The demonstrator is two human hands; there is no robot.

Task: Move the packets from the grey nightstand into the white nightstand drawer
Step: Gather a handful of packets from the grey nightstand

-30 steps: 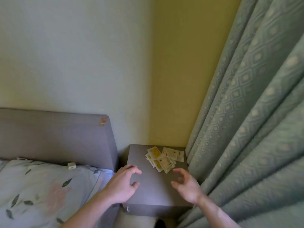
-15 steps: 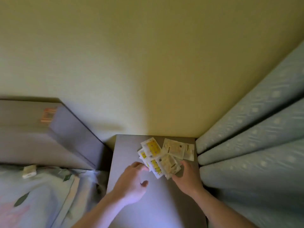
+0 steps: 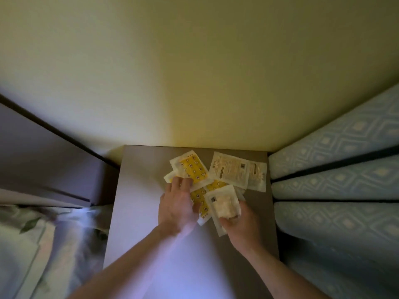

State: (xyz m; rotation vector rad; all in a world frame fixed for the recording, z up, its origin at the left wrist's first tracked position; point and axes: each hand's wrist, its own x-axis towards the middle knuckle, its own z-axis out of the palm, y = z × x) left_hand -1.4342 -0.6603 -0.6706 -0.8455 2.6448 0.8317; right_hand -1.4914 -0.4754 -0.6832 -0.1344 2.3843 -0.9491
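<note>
Over by the corner, both hands are down on the grey nightstand (image 3: 138, 212), whose surface sits between the bed (image 3: 32, 244) on the left and the curtain (image 3: 336, 190) on the right, backed against the wall (image 3: 194, 72). The packets (image 3: 216, 182) lie in a loose overlapping heap toward the far right of that surface. The left hand (image 3: 176, 207) lies on the near left edge of the heap, its fingertips (image 3: 180, 182) pressing down on a yellow patterned packet (image 3: 193, 169) and its thumb touching another yellow one (image 3: 201, 202) beneath. The right hand (image 3: 240, 221) grasps a white packet (image 3: 223, 205), thumb curled over its near end and fingers tucked underneath, with that packet tilted up off the heap. Two pale printed packets lie flat at the back right, one (image 3: 230, 170) overlapping the other (image 3: 258, 175), touched by neither hand. A grey headboard (image 3: 43, 160) stands at the left beside the nightstand.
</note>
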